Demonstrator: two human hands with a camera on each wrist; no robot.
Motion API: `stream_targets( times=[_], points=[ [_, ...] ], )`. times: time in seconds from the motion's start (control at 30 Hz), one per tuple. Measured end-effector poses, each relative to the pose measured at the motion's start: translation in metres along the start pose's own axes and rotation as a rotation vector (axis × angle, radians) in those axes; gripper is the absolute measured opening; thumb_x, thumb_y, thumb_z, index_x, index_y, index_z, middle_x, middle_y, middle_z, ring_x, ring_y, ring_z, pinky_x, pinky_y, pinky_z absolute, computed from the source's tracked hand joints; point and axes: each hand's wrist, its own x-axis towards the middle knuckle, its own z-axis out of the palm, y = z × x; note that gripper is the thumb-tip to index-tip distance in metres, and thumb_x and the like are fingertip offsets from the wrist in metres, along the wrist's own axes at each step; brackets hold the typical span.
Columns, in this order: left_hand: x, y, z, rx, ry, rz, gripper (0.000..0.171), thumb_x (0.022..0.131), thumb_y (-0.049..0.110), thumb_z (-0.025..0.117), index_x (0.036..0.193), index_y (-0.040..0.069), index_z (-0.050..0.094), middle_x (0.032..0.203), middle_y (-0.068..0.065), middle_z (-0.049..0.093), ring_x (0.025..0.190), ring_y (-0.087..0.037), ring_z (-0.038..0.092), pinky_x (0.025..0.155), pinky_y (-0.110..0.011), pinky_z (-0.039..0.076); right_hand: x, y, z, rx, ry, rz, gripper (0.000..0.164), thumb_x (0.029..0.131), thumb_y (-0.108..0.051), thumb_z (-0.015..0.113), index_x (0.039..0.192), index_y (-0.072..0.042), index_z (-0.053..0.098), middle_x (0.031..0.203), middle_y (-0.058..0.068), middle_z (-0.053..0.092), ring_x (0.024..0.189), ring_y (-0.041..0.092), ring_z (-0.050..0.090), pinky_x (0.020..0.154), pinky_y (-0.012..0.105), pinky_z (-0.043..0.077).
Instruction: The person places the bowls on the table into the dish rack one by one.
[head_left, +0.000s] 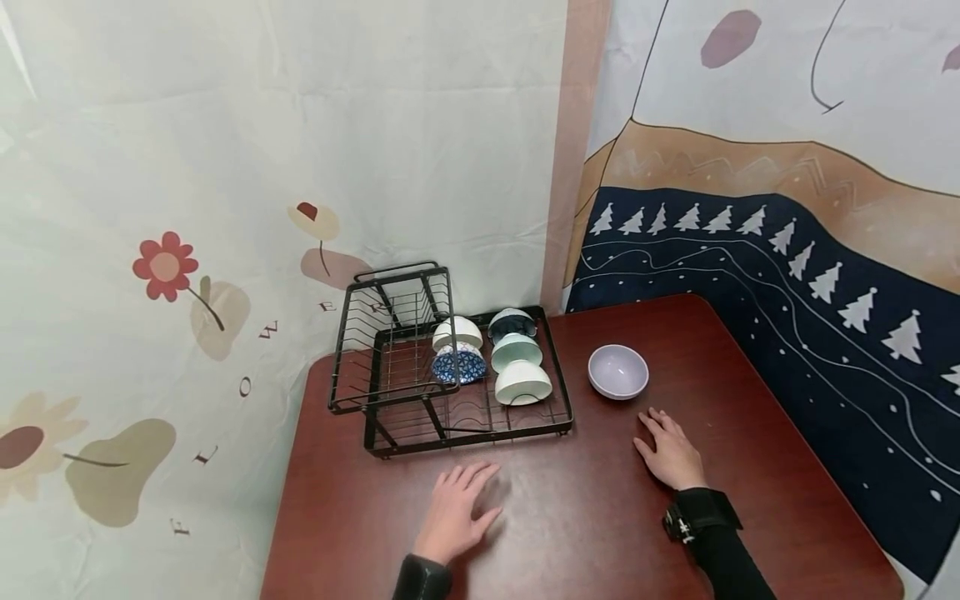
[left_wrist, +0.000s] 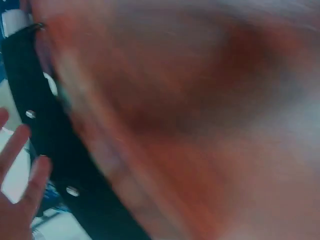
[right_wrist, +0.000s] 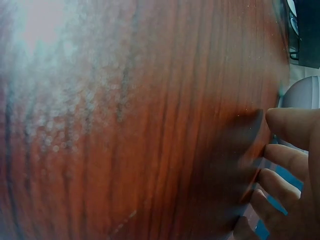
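My left hand (head_left: 459,512), fingers spread, hovers over the table in front of the black wire dish rack (head_left: 468,439) and holds nothing. The right hand (head_left: 672,454) has its fingertips on the wood just below a lavender bowl (head_left: 618,372), which stands upright right of the rack. In the right wrist view, part of that bowl (right_wrist: 301,92) shows behind the fingers. Tilted bowls stand in two rows in the rack: a white bowl (head_left: 522,383), a pale green bowl (head_left: 516,352) and a dark bowl (head_left: 512,323); left of them, a blue-patterned bowl (head_left: 459,364) and another white bowl (head_left: 457,333).
A raised wire basket (head_left: 393,400) forms the rack's upper left tier, over its lower tray. The reddish-brown table (head_left: 570,517) reaches back to printed curtains (head_left: 450,150) on the left and right. Motion blurs the left wrist view.
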Motion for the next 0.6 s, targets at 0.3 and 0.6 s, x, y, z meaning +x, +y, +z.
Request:
stream_targets(
  times=[0.3, 0.6],
  points=[
    [-0.026, -0.018, 0.012, -0.047, -0.361, -0.183, 0.09, 0.085, 0.061, 0.089, 0.162, 0.028, 0.057, 0.166, -0.003, 0.059, 0.147, -0.033, 0.059, 0.121, -0.067, 0.048, -0.002, -0.002, 0.001, -0.001, 0.002, 0.005, 0.059, 0.106, -0.022, 0.069, 0.157, 0.005, 0.054, 0.168, 0.035, 0.043, 0.156, 0.058, 0.038, 0.114, 0.078, 0.047],
    [-0.027, -0.017, 0.016, -0.038, -0.48, -0.251, 0.09, 0.086, 0.062, 0.088, 0.164, 0.031, 0.055, 0.171, -0.002, 0.054, 0.156, -0.033, 0.051, 0.125, -0.065, 0.044, -0.001, 0.0, -0.002, 0.041, 0.008, 0.001, 0.059, 0.107, -0.02, 0.067, 0.158, 0.006, 0.053, 0.168, 0.035, 0.043, 0.156, 0.058, 0.038, 0.115, 0.078, 0.045]
  ],
)
